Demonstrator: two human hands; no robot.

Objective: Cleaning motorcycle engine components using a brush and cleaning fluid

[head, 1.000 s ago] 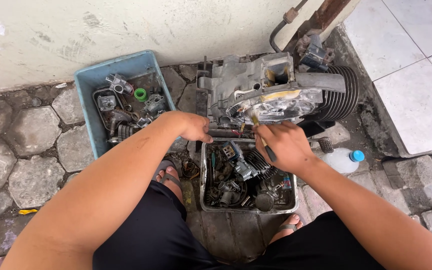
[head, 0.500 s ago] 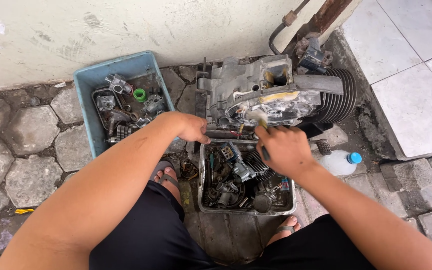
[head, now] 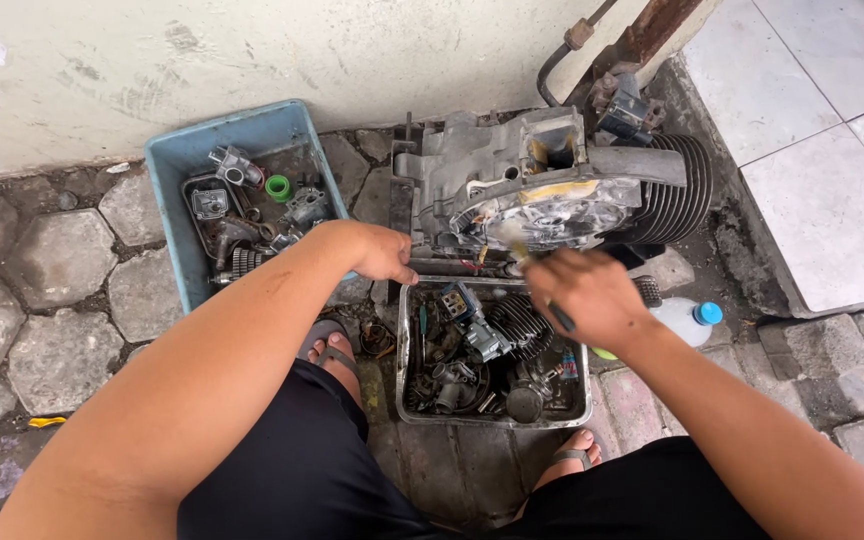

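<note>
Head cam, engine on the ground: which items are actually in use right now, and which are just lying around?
In use:
- engine block, steadied by left hand
- brush, gripped in right hand, bristles at the engine's side cover

Lying about:
- metal tray of dirty parts
- blue tub of parts, with a green ring
- plastic bottle, blue cap

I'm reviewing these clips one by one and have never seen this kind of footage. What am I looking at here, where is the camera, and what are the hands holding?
The camera sits on a person's head and looks down at their own arms. They squat on stone paving beside a wall. In front lies a grey engine block with cooling fins. The left hand rests against its lower edge. The right hand holds a small brush to the engine's face. Below is a metal tray of greasy parts, to the left a blue tub with more parts, and to the right a plastic bottle with a blue cap.
</note>
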